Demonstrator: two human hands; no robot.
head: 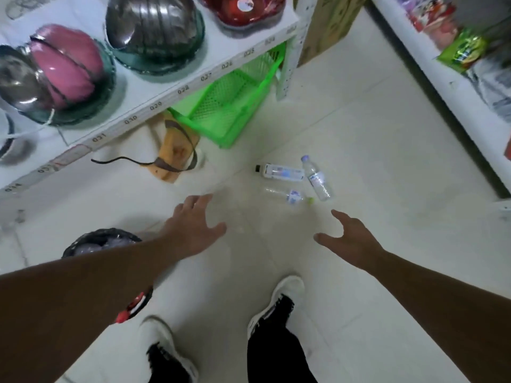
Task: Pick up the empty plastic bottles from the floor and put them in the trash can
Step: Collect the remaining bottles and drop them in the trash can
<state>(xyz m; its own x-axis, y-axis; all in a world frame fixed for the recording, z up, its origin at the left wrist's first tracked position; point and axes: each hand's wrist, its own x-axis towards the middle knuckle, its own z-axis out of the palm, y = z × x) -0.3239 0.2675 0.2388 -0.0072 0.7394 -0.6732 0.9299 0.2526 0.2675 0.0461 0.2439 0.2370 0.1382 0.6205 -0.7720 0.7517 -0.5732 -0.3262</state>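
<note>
Three empty plastic bottles lie close together on the pale tiled floor ahead of me. One has a black cap (279, 171), one a pale blue cap (316, 178), and a clear one has a green cap (290, 195). My left hand (193, 226) is stretched out with fingers apart and holds nothing, left of the bottles. My right hand (351, 237) is also spread and bare, just below the bottles. A dark trash can (101, 241) with a bag liner stands at the lower left, partly hidden by my left forearm.
A white shelf (154, 103) with wrapped bowls runs along the left. Under it sit a green plastic basket (232, 106) and a tan bag with straps (177, 156). Another shelf (442, 73) with packaged goods lines the right. My two shoes (282, 297) stand on the floor below.
</note>
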